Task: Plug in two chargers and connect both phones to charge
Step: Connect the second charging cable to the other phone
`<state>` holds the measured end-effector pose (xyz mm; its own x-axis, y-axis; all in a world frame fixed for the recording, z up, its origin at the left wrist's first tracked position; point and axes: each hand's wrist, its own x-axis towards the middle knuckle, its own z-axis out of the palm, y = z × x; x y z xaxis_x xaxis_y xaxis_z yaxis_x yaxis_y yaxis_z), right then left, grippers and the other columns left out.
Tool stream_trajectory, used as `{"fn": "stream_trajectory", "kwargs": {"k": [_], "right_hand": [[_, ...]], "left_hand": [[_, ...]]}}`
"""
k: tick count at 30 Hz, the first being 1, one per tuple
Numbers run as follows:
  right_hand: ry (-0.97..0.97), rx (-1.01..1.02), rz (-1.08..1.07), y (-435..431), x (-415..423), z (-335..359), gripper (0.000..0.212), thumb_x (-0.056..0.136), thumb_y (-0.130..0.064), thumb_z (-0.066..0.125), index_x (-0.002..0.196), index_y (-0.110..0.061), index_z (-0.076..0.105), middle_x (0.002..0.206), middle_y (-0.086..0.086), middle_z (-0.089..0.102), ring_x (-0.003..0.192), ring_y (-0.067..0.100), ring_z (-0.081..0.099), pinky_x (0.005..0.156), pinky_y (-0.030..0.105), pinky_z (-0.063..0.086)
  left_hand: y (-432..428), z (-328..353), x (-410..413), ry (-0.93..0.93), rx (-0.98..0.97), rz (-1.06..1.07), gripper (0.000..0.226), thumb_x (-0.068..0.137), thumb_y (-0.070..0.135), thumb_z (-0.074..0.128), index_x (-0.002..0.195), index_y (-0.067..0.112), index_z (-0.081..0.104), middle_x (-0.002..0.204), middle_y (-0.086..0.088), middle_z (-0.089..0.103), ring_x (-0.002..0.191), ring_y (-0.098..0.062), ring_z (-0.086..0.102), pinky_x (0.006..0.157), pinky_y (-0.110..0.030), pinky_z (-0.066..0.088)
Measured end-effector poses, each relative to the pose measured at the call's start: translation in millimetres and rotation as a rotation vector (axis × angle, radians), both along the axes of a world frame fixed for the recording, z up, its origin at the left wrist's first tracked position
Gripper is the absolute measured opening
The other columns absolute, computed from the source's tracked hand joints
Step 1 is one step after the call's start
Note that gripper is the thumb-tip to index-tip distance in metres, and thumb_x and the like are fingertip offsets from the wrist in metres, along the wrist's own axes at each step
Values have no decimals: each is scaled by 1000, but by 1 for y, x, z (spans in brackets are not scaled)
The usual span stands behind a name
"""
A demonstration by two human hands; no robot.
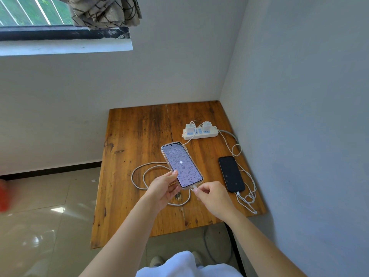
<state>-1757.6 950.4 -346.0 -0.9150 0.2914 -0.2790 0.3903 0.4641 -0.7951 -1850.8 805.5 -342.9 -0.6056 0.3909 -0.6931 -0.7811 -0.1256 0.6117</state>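
My left hand (164, 186) holds a phone in a clear case (180, 163) above the wooden table (137, 136); its screen is lit. My right hand (212, 195) pinches the white cable's plug (194, 189) at the phone's bottom port. That cable (143, 176) loops over the table. A second, black phone (231, 173) lies flat to the right with a white cable (247, 196) in its near end. Two white chargers (189, 127) (206, 125) sit in the white power strip (200, 132) at the back.
The table stands in a corner, with walls behind and at the right. The power strip's lead (229, 134) runs off the right edge. Tiled floor (40, 216) lies to the left, with a blurred red object (3, 196) at the far left.
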Motion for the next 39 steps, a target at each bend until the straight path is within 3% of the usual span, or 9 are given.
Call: {"fn": "stream_trajectory", "kwargs": {"k": [22,31,35,39], "right_hand": [[-32,-27,2,1,-1,-1,23,91,-30,59,73,-20,70,66,0,67,64,14,63,58,20,49],[-75,-42,-7,1,-7,-11,20,91,-31,58,83,-18,71,62,-11,60,62,8,59,54,17,42],[-93,-34,-3,2,-16,-17,19,91,-29,58,80,-19,70,62,-6,62,56,8,56,51,20,43],[-159,-32,4,4,-29,-29,21,91,-26,58,81,-14,71,75,5,69,62,10,58,57,22,47]], "left_hand": [[-1,-6,-1,-15,2,17,31,93,17,57,123,8,58,109,-14,71,91,-22,69,56,-22,55],[-2,-14,-6,-50,7,42,30,94,15,57,122,7,58,104,-13,73,85,-20,72,55,-22,55],[1,-20,-13,-70,-23,59,30,94,14,57,123,7,58,102,-12,74,84,-20,72,55,-22,55],[7,-33,-26,-101,-95,38,34,94,11,55,128,7,54,109,-14,71,93,-23,69,58,-26,56]]}}
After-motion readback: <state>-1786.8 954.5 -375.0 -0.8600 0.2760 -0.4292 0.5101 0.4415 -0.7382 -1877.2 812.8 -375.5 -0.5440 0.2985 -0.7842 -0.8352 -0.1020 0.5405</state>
